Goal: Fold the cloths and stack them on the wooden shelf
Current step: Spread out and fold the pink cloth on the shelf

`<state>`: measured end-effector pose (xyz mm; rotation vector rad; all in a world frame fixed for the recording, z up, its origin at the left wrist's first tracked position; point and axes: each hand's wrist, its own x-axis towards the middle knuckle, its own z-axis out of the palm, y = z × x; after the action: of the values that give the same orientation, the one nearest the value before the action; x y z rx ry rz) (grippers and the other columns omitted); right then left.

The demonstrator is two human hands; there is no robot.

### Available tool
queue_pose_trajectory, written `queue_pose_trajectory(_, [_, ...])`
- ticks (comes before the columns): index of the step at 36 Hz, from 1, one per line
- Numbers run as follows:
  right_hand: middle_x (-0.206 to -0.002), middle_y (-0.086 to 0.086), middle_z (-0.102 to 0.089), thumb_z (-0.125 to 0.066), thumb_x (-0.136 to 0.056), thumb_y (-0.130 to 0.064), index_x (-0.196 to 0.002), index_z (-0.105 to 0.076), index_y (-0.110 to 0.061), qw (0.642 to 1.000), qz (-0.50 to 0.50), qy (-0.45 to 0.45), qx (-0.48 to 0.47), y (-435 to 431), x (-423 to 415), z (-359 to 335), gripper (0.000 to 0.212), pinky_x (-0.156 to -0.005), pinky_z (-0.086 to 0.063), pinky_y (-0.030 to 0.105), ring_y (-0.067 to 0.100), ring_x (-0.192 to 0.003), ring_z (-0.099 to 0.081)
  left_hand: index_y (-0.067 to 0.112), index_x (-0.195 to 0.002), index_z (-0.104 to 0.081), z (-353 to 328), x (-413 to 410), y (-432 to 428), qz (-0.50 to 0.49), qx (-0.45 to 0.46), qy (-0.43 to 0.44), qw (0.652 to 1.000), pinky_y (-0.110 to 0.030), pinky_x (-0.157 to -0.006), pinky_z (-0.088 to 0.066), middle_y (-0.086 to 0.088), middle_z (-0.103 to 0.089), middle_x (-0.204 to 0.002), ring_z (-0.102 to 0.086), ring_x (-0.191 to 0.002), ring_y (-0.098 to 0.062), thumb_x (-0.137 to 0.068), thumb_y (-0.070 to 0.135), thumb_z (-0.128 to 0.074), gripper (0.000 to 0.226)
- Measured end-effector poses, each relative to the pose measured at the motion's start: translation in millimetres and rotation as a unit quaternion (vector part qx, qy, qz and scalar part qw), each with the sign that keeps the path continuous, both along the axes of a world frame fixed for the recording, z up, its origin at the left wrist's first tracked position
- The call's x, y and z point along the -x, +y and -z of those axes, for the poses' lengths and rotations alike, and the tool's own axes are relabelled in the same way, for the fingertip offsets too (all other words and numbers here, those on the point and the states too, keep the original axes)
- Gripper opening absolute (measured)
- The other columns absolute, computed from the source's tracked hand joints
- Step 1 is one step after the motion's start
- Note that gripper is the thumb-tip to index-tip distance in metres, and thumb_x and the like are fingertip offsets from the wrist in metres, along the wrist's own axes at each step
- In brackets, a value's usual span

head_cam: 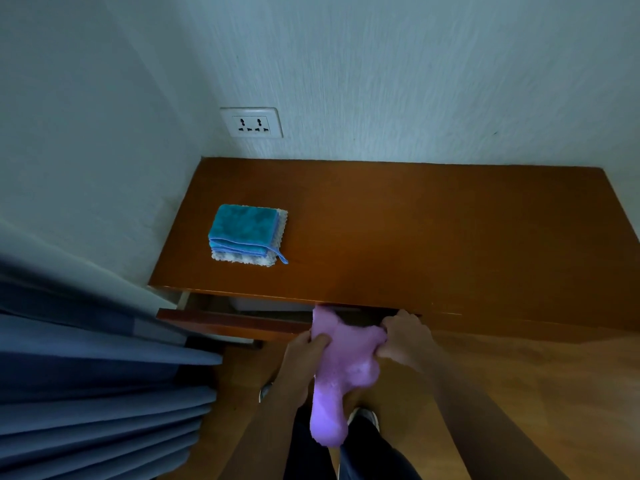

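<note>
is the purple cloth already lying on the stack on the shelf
No, the purple cloth hangs unfolded between the left hand and right hand, in front of the wooden shelf, apart from the stack.

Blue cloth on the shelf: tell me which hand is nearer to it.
Left. The left hand grips the purple cloth in front of the shelf, below-right of the blue cloth; the right hand grips it farther right.

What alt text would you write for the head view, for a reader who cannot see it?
A person's left hand and right hand grip a crumpled purple cloth before a wooden shelf with a slightly open drawer. On the shelf's left, a folded teal cloth lies on a white cloth.
</note>
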<state>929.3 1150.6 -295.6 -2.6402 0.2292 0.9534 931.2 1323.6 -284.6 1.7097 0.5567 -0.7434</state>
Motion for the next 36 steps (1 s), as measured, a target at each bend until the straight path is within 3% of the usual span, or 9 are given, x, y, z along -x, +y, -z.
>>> queue_pose_trajectory(5, [-0.131, 0.009, -0.045, -0.064, -0.081, -0.029, -0.131, -0.043, -0.018, 0.986, 0.057, 0.080, -0.136, -8.6, 1.4, -17.3, 0.054, -0.097, -0.045, 0.036, 0.023, -0.113, -0.050, 0.014, -0.110, -0.057, -16.8, -4.3, 5.9, 0.015, 0.054, -0.005, 0.998, -0.032, -0.078, -0.051, 0.000, -0.061, -0.096, -0.060, -0.088, -0.016, -0.095, 0.018, -0.052, 0.017])
queue_pose_trajectory(9, [-0.118, 0.007, -0.058, -0.053, -0.091, -0.018, -0.123, -0.053, -0.015, 0.954, 0.143, 0.063, -0.257, -15.3, 1.2, -34.9, 0.031, -0.091, -0.046, 0.033, 0.021, -0.105, -0.057, 0.031, -0.100, -0.059, -28.5, -10.2, 11.5, 0.023, 0.122, -0.014, 0.992, -0.047, -0.097, -0.046, 0.004, -0.061, -0.108, -0.059, -0.104, -0.023, -0.095, 0.021, -0.051, 0.014])
queue_pose_trajectory(13, [-0.119, 0.013, -0.060, -0.051, -0.093, -0.012, -0.120, -0.057, -0.008, 0.915, 0.260, 0.029, -0.308, -16.8, -4.4, -51.5, 0.028, -0.095, -0.046, 0.037, 0.028, -0.110, -0.057, 0.030, -0.101, -0.062, -39.5, -17.4, 8.5, 0.011, 0.157, -0.038, 0.987, -0.055, -0.098, -0.043, -0.006, -0.063, -0.114, -0.059, -0.110, -0.030, -0.091, 0.021, -0.056, 0.014])
queue_pose_trajectory(16, [-0.117, 0.012, -0.062, -0.051, -0.094, -0.012, -0.116, -0.059, -0.007, 0.898, 0.280, 0.019, -0.338, -14.3, -10.1, -65.7, 0.024, -0.099, -0.045, 0.043, 0.027, -0.108, -0.059, 0.029, -0.104, -0.062, -47.0, -24.4, 3.9, 0.015, 0.164, -0.063, 0.984, -0.055, -0.097, -0.045, -0.006, -0.063, -0.116, -0.059, -0.109, -0.029, -0.089, 0.022, -0.059, 0.016])
queue_pose_trajectory(20, [-0.100, 0.006, -0.067, -0.052, -0.092, -0.034, -0.106, -0.065, -0.013, 0.841, 0.315, -0.015, -0.440, -22.0, -8.5, -77.1, 0.028, -0.082, -0.052, 0.036, 0.021, -0.089, -0.065, 0.026, -0.104, -0.058, -58.2, -36.3, -2.9, 0.048, 0.157, -0.112, 0.980, -0.049, -0.094, -0.049, -0.007, -0.062, -0.114, -0.060, -0.108, -0.027, -0.092, 0.014, -0.053, 0.017])
queue_pose_trajectory(23, [-0.102, 0.008, -0.068, -0.060, -0.077, -0.051, -0.102, -0.066, -0.014, 0.873, 0.246, -0.058, -0.416, -27.4, -9.3, -83.5, 0.045, -0.087, -0.053, 0.045, 0.029, -0.092, -0.065, 0.024, -0.106, -0.057, -64.2, -45.6, -7.1, 0.067, 0.153, -0.144, 0.975, -0.051, -0.093, -0.049, -0.008, -0.062, -0.114, -0.060, -0.107, -0.028, -0.089, 0.017, -0.059, 0.018])
queue_pose_trajectory(28, [-0.101, 0.009, -0.069, -0.059, -0.090, -0.016, -0.101, -0.066, -0.006, 0.859, 0.263, -0.134, -0.418, -35.8, -25.3, -83.5, 0.017, -0.083, -0.053, 0.041, 0.024, -0.092, -0.066, 0.032, -0.100, -0.053, -69.5, -65.5, -18.0, 0.080, 0.124, -0.171, 0.974, -0.046, -0.092, -0.051, 0.001, -0.060, -0.112, -0.058, -0.106, -0.021, -0.091, 0.017, -0.056, 0.018])
queue_pose_trajectory(32, [-0.087, 0.024, -0.058, -0.058, -0.088, -0.011, -0.093, -0.058, 0.008, 0.862, 0.296, -0.203, -0.359, -41.7, -45.0, -82.3, 0.019, -0.071, -0.046, 0.041, 0.028, -0.076, -0.056, 0.026, -0.116, -0.049, -73.4, -93.1, -29.8, 0.091, 0.082, -0.196, 0.973, -0.036, -0.092, -0.050, 0.008, -0.055, -0.111, -0.055, -0.104, -0.014, -0.094, 0.014, -0.052, 0.025])
queue_pose_trajectory(36, [-0.077, 0.014, -0.048, -0.058, -0.087, -0.013, -0.094, -0.054, 0.013, 0.852, 0.341, -0.230, -0.325, -43.7, -72.4, -79.7, 0.027, -0.064, -0.035, 0.035, 0.022, -0.070, -0.044, 0.014, -0.131, -0.046, -80.0, -121.6, -47.1, 0.110, 0.048, -0.229, 0.966, -0.031, -0.089, -0.050, 0.004, -0.054, -0.117, -0.053, -0.104, -0.014, -0.093, 0.007, -0.052, 0.039])
